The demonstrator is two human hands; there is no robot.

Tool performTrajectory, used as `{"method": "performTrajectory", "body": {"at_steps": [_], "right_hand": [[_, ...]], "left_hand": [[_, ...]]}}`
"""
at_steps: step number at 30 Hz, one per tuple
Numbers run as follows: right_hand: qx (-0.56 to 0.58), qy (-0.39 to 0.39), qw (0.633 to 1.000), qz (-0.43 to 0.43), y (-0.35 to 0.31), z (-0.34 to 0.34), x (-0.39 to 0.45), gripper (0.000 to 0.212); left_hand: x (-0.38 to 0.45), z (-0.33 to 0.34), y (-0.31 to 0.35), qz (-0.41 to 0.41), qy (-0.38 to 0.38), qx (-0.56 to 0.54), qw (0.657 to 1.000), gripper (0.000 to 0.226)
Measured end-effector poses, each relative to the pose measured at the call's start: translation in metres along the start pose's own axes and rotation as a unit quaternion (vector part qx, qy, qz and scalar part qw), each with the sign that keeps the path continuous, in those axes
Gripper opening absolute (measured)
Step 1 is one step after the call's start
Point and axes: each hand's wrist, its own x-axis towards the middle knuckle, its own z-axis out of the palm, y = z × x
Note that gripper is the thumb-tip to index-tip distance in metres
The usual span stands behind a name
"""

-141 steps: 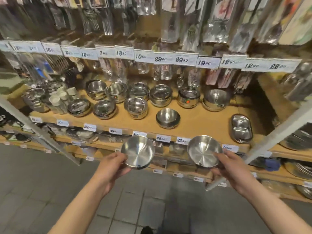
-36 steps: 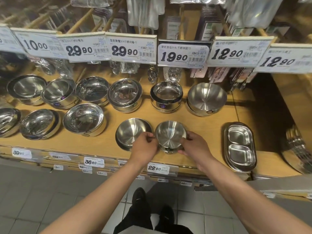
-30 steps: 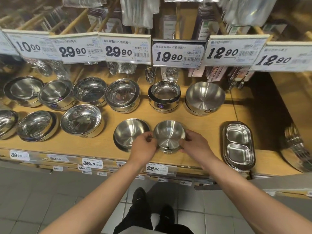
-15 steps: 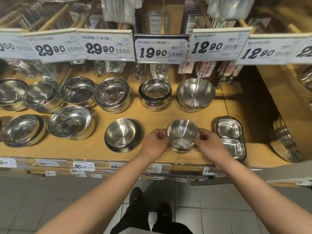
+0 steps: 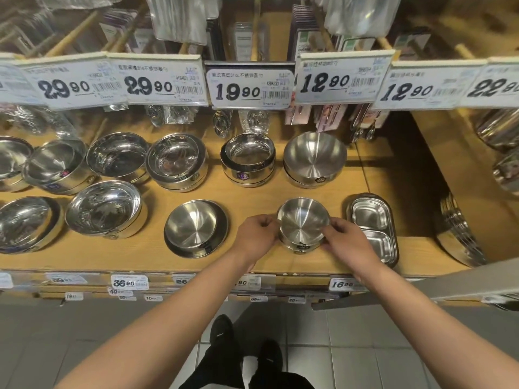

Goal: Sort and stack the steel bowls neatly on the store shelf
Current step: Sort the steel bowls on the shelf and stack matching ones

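A small stack of steel bowls (image 5: 302, 223) stands near the front edge of the wooden shelf (image 5: 252, 195). My left hand (image 5: 256, 237) grips its left rim and my right hand (image 5: 347, 242) grips its right rim. Left of it sits a wider stack of shallow bowls (image 5: 195, 228), apart from my hands. Behind stand a deep brushed bowl stack (image 5: 314, 158) and a black-banded bowl stack (image 5: 247, 160). Several more shiny bowls fill the shelf's left side, such as one (image 5: 104, 209).
A two-compartment steel tray (image 5: 372, 228) lies just right of the held stack. Price tags (image 5: 250, 85) hang above on a rail with packaged cutlery behind. Steel plates (image 5: 457, 234) lean at the far right. A grey metal bar (image 5: 421, 287) crosses at lower right.
Both hands have slid the small bowl stack rightward along the shelf front, away from the wider stack and close to the compartment tray. Earlier I held one bowl in each hand.
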Motion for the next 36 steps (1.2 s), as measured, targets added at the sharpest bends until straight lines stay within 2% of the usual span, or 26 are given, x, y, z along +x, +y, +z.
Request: {"method": "performTrajectory", "body": {"at_steps": [3, 6, 8, 10, 12, 14, 15, 18, 20, 22, 24, 25, 31, 36], "right_hand": [[-0.008, -0.002, 1.000, 0.006, -0.002, -0.001, 0.000, 0.014], [-0.017, -0.015, 1.000, 0.016, -0.006, 0.002, -0.001, 0.019], [-0.081, 0.017, 0.996, -0.014, -0.015, 0.004, -0.005, 0.024], [-0.140, 0.095, 0.982, -0.089, -0.027, 0.008, -0.012, 0.028], [-0.138, 0.127, 0.967, -0.174, -0.043, 0.015, -0.021, 0.037], [-0.133, 0.098, 0.957, -0.240, -0.058, 0.029, -0.029, 0.034], [-0.124, 0.064, 0.960, -0.243, -0.065, 0.040, -0.030, 0.031], [-0.078, -0.084, 0.980, -0.165, -0.082, 0.081, -0.025, 0.030], [-0.115, -0.136, 0.972, -0.152, -0.088, 0.109, -0.018, 0.025], [-0.242, -0.128, 0.942, -0.196, -0.095, 0.131, -0.011, 0.016], [-0.350, -0.095, 0.906, -0.216, -0.098, 0.147, -0.003, 0.024], [-0.367, -0.083, 0.900, -0.218, -0.099, 0.154, 0.001, 0.027], [-0.312, -0.046, 0.911, -0.266, -0.100, 0.185, 0.011, 0.016], [-0.378, -0.053, 0.889, -0.255, -0.103, 0.199, 0.021, 0.015]], "left_hand": [[-0.005, -0.006, 0.005, -0.014, -0.057, -0.014, 0.998, 0.019], [-0.015, -0.017, 0.008, -0.016, -0.084, -0.005, 0.996, 0.019], [-0.021, -0.028, 0.009, 0.011, -0.058, 0.027, 0.998, 0.014], [-0.028, -0.047, 0.010, 0.047, 0.007, 0.054, 0.997, 0.013], [-0.035, -0.074, 0.006, 0.060, 0.060, 0.032, 0.996, 0.015], [-0.043, -0.108, -0.003, 0.058, 0.106, 0.017, 0.992, 0.015], [-0.047, -0.126, -0.008, 0.057, 0.129, 0.018, 0.990, 0.014], [-0.055, -0.171, -0.020, 0.039, 0.193, 0.026, 0.980, 0.017], [-0.059, -0.191, -0.027, 0.027, 0.216, 0.028, 0.976, 0.023], [-0.063, -0.205, -0.031, 0.027, 0.225, 0.028, 0.973, 0.021], [-0.068, -0.215, -0.033, 0.033, 0.233, 0.006, 0.972, 0.018], [-0.070, -0.219, -0.035, 0.034, 0.239, -0.007, 0.970, 0.014], [-0.086, -0.240, -0.056, 0.025, 0.275, -0.030, 0.961, 0.015], [-0.099, -0.254, -0.063, 0.001, 0.307, -0.041, 0.951, 0.013]]}}
